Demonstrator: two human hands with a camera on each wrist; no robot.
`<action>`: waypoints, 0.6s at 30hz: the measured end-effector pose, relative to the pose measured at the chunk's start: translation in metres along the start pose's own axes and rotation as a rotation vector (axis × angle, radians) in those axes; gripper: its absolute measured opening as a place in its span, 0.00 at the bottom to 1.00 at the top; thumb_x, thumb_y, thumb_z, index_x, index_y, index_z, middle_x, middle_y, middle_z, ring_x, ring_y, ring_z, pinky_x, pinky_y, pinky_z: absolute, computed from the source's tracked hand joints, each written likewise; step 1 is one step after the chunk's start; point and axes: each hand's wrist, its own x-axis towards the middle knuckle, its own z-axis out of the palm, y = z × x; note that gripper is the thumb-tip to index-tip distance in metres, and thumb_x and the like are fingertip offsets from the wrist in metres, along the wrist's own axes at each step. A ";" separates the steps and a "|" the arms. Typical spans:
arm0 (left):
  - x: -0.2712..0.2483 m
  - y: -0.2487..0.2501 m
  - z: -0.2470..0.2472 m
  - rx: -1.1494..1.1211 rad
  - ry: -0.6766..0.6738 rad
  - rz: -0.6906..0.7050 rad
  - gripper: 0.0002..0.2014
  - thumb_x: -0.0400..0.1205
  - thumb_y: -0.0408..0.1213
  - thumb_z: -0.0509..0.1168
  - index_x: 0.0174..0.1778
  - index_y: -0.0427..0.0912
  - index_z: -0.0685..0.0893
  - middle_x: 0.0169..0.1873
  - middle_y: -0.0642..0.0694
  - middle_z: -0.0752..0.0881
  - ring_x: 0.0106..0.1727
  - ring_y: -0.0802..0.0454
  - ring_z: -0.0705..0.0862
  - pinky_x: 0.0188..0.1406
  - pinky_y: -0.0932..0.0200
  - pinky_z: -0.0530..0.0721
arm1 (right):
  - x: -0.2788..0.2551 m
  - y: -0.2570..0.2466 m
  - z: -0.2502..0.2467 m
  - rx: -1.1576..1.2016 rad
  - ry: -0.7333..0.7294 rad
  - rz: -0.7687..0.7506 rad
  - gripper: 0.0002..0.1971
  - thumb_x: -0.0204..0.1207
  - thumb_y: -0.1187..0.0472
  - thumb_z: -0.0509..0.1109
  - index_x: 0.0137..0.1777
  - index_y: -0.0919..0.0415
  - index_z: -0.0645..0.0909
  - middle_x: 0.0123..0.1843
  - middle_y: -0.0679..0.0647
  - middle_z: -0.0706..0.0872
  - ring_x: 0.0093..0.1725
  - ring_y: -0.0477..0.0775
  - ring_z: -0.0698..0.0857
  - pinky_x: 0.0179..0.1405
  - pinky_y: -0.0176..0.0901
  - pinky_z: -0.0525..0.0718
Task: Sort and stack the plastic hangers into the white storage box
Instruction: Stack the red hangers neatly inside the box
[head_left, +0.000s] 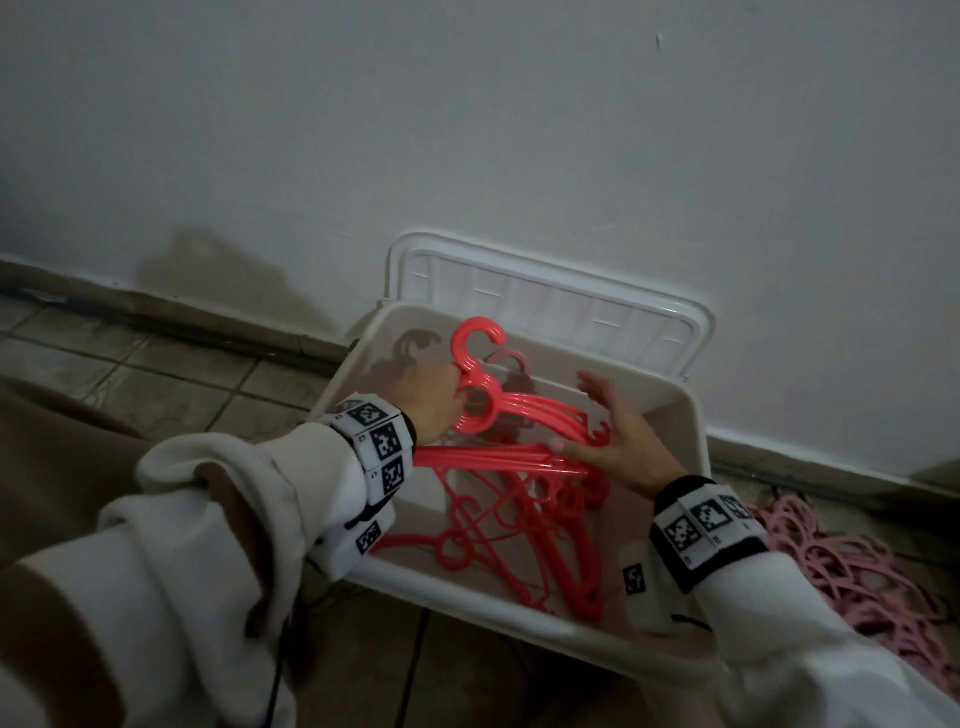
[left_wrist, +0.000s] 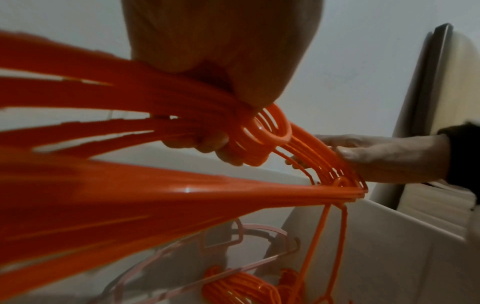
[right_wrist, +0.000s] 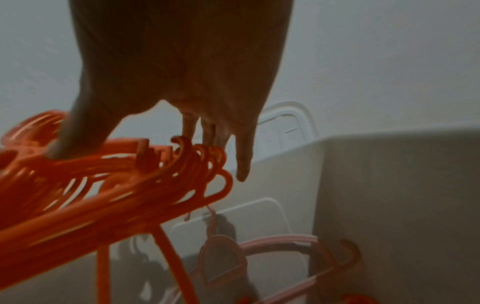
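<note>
Coral-red plastic, a bundle of hangers (head_left: 519, 410), hangs over the white storage box (head_left: 670, 410), which serves as landmark; the left hand (head_left: 428, 397) has its fingers curled tight round the necks just below the hooks, above the box's far-left corner; the right hand (head_left: 618, 441), fingers straight and spread, steadies the shoulder ends above the box's middle, thumb pressing on the bars. To do it well, I judge, the right hand should square those splayed ends flush, then both hands lower the bundle level, so no hook snags what lies beneath. Inside the box lie more red hangers (head_left: 524, 525), loosely tangled toward its near side, with at least one pale pink hanger (right_wrist: 272, 244) on the bottom; behind the box its lid (head_left: 545, 296) leans on the wall; a pink heap (head_left: 852, 566) lies right of the box on the floor.
</note>
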 end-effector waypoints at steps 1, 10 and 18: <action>0.000 -0.001 -0.001 -0.010 0.000 -0.010 0.13 0.87 0.38 0.52 0.52 0.37 0.81 0.43 0.44 0.80 0.43 0.47 0.78 0.42 0.60 0.69 | -0.002 0.003 -0.002 0.050 0.004 0.016 0.49 0.62 0.63 0.81 0.79 0.56 0.55 0.71 0.51 0.69 0.72 0.44 0.67 0.67 0.32 0.67; 0.014 -0.029 0.005 -0.206 0.096 -0.094 0.23 0.78 0.50 0.48 0.48 0.42 0.86 0.43 0.44 0.88 0.46 0.45 0.85 0.56 0.47 0.82 | 0.006 0.041 0.005 0.033 -0.238 0.206 0.31 0.70 0.73 0.73 0.72 0.71 0.66 0.57 0.62 0.80 0.54 0.52 0.85 0.48 0.30 0.83; 0.021 -0.024 0.007 -0.394 0.127 -0.136 0.13 0.86 0.35 0.51 0.43 0.39 0.80 0.31 0.49 0.76 0.35 0.53 0.76 0.35 0.68 0.73 | 0.009 0.023 0.019 -0.229 -0.211 0.053 0.08 0.77 0.64 0.68 0.51 0.68 0.84 0.39 0.51 0.84 0.26 0.28 0.79 0.32 0.17 0.73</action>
